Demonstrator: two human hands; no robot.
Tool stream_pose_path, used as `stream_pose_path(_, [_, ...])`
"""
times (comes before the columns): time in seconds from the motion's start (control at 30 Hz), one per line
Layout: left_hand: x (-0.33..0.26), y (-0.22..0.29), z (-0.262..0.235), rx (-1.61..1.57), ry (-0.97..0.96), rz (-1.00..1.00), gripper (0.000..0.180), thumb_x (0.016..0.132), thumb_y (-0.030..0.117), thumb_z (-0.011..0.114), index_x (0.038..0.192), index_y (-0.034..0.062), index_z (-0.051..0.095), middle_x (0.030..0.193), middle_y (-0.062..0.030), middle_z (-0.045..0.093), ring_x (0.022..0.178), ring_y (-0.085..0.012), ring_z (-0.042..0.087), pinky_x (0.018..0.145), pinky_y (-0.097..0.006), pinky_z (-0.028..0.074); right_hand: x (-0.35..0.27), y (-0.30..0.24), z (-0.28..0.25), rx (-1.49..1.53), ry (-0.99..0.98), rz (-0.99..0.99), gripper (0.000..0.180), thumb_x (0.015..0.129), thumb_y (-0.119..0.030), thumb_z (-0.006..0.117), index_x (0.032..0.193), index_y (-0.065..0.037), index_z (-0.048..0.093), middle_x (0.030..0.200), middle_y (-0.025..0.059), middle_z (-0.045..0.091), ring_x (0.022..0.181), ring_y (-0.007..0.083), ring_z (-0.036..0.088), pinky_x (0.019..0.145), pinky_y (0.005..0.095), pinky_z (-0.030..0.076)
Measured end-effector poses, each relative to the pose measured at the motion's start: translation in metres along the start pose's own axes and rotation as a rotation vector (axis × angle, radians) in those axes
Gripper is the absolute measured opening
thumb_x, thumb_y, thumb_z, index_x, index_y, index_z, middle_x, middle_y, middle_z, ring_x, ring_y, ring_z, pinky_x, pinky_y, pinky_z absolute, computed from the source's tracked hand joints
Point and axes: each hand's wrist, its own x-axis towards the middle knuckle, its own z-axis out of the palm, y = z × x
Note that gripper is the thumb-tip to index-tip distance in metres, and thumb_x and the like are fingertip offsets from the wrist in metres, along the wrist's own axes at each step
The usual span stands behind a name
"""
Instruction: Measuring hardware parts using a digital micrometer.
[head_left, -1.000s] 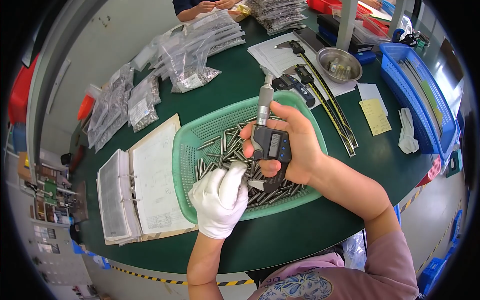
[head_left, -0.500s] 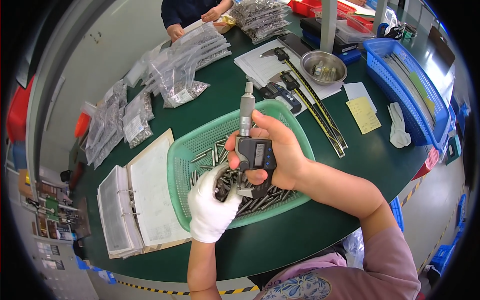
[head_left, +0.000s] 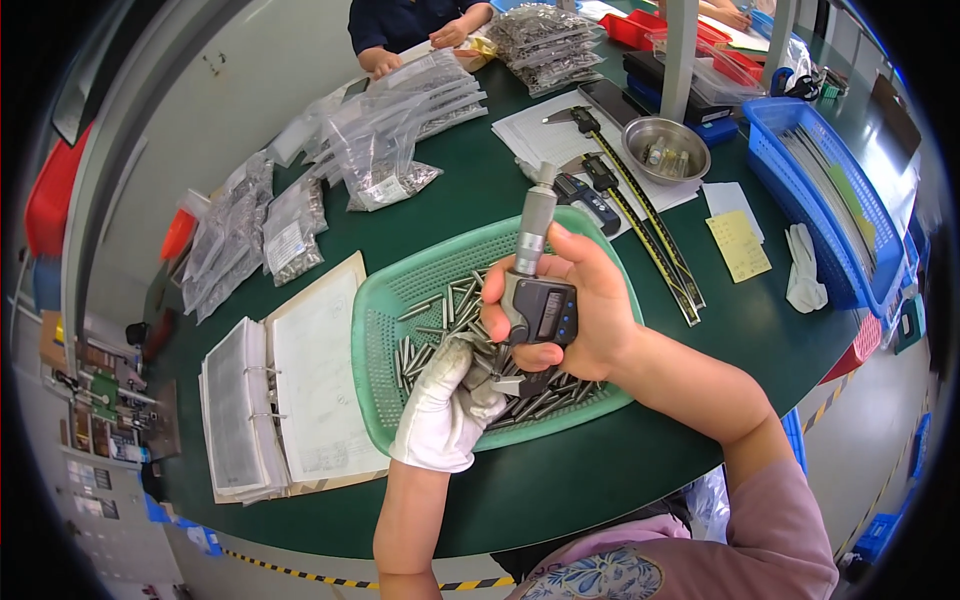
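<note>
My right hand (head_left: 592,305), bare, is wrapped round a digital micrometer (head_left: 540,310), its grey thimble pointing up and its small screen turned toward me. The micrometer is over a green perforated basket (head_left: 375,400) that holds many short metal pins (head_left: 425,308). Low in the basket, my left hand (head_left: 440,415) wears a white glove. Its fingers are curled in among the pins, beside the micrometer's lower frame end. Whatever those fingers grip is hidden by the glove.
An open ring binder (head_left: 320,390) lies left of the basket. Bags of metal parts (head_left: 295,230) lie behind it. Digital calipers (head_left: 640,215), a steel bowl (head_left: 690,170), a yellow note (head_left: 740,245), a white glove (head_left: 803,270) and a blue basket (head_left: 830,210) are rightward. Another person's hands (head_left: 450,35) are at the back.
My left hand has turned and shifted from the micrometer's measuring jaws, its fingers now over the pins. The micrometer leans slightly more to the right, still in my right hand. The whole view has shifted slightly.
</note>
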Motion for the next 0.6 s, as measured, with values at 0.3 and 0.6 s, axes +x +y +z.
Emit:
stream_pose_path(0.3, [-0.0029, -0.0040, 0.0034, 0.167, 0.042, 0.295, 0.015, 0.081, 0.014, 0.059, 0.090, 0.0052, 0.051, 0.073, -0.0040, 0.054, 0.060, -0.0119, 0.050, 0.050, -0.022, 0.038, 0.0020, 0.0007, -0.0030, -0.035, 0.072, 0.007, 0.064, 0.084, -0.059, 0.028, 0.089, -0.001, 0.052, 0.070, 0.0117, 0.056, 0.041, 0.0126, 0.040, 0.039, 0.0232, 0.034])
stream_pose_path(0.6, [-0.0033, -0.0042, 0.0051, 0.200, 0.030, 0.334, 0.013, 0.083, 0.013, 0.057, 0.091, 0.0044, 0.052, 0.069, -0.0049, 0.054, 0.060, -0.0117, 0.050, 0.050, -0.022, 0.037, 0.0022, -0.0017, -0.0035, 0.001, 0.131, 0.052, 0.059, 0.084, -0.054, 0.029, 0.089, -0.001, 0.053, 0.069, 0.0125, 0.056, 0.039, 0.0134, 0.040, 0.040, 0.0246, 0.034])
